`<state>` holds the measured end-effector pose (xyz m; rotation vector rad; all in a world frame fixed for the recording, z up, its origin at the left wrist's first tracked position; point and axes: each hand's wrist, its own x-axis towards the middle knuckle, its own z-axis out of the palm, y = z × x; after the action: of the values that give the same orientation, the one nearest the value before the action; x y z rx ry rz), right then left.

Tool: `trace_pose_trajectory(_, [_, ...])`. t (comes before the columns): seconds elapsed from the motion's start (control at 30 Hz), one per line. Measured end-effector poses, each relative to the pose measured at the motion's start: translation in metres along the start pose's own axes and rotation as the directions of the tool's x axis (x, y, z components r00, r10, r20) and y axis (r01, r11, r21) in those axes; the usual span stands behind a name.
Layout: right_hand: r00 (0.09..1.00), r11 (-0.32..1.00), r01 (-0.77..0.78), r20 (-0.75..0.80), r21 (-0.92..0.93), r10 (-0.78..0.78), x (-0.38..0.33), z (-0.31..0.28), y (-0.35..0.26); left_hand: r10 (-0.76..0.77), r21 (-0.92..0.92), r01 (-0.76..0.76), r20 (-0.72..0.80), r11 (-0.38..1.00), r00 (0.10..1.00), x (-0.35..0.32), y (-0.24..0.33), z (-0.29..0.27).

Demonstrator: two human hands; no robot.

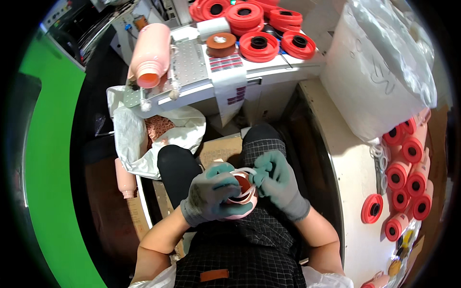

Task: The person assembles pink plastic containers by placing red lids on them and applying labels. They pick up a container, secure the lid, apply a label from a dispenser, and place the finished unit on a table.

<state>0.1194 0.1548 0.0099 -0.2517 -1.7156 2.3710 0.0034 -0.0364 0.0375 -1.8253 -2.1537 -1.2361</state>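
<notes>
Both hands wear grey-and-green work gloves and meet above my lap. My left hand (pixel 209 192) is wrapped round the neck of a pink bottle (pixel 247 205), whose round mouth faces up. A thin white ring (pixel 248 170) lies partly over that mouth and arcs up toward the right. My right hand (pixel 277 180) pinches this ring at the right side of the mouth, thumb and fingers together. The bottle's lower body is hidden by the gloves and the dark checked apron (pixel 240 245).
Ahead, a bench holds a pink bottle (pixel 152 50), a brown tape roll (pixel 222 45) and several red lids (pixel 259 46). On the right ledge are a large white bag (pixel 374 77), white rings (pixel 379 156) and red-lidded bottles (pixel 396 174). A white sack (pixel 127 139) stands left of my knees.
</notes>
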Motion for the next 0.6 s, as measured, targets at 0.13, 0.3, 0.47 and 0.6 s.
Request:
trace_pose_trajectory(0.13, [0.904, 0.588, 0.410, 0.395, -0.697, -0.163, -0.006, 0.019, -0.036, -0.045, -0.037, 0.044, -0.022, 0.998, 0.999, -0.019, -0.009, -0.006])
trace_pose_trajectory(0.3, [0.671, 0.051, 0.717, 0.669, -0.695, -0.320, 0.000, 0.014, -0.031, -0.033, -0.078, 0.034, 0.006, 0.996, 0.999, -0.018, -0.011, -0.013])
trace_pose_trajectory(0.47, [0.799, 0.232, 0.602, 0.582, -0.764, -0.155, -0.007, 0.031, -0.035, -0.094, -0.031, 0.096, 0.069, 0.995, 0.993, -0.020, -0.014, -0.016])
trace_pose_trajectory(0.6, [0.812, 0.317, 0.575, 0.574, -0.754, -0.107, -0.004, 0.031, -0.024, 0.044, 0.166, -0.053, 0.057, 0.985, 0.997, -0.018, -0.010, -0.021])
